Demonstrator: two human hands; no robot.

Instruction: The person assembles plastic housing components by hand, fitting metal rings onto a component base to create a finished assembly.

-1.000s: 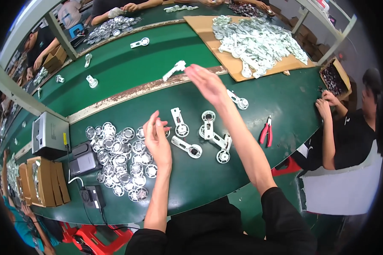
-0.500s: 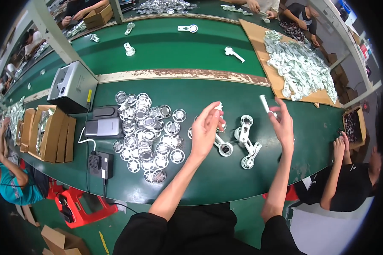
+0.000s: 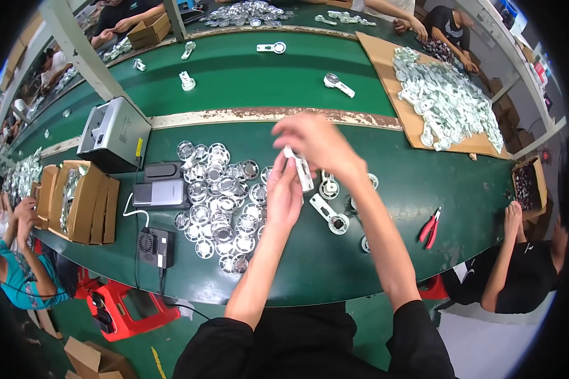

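I have the green tabletop (image 3: 316, 275) across the middle of my frame, with a green belt (image 3: 234, 76) above it, past a worn pale ledge (image 3: 221, 117). At upper right I see a cardboard sheet (image 3: 384, 79) bearing a heap of white parts (image 3: 446, 95); left of centre lies a cluster of silvery discs (image 3: 224, 202). My two hands meet at the centre. The right hand (image 3: 322, 146) is motion-blurred, and I cannot tell whether its fingers grip anything. The left hand (image 3: 284, 197), below and to the left of it, has its fingers narrowed around a white lever part (image 3: 303, 174). Red-handled pliers (image 3: 430, 230) lie well apart at right, and a round-ended white piece (image 3: 330, 215) rests below centre, near the left hand. The held lever part is slim: its long axis slants steeply from upper left to lower right, its top end just under the right hand. The left hand is nearer, touching it.
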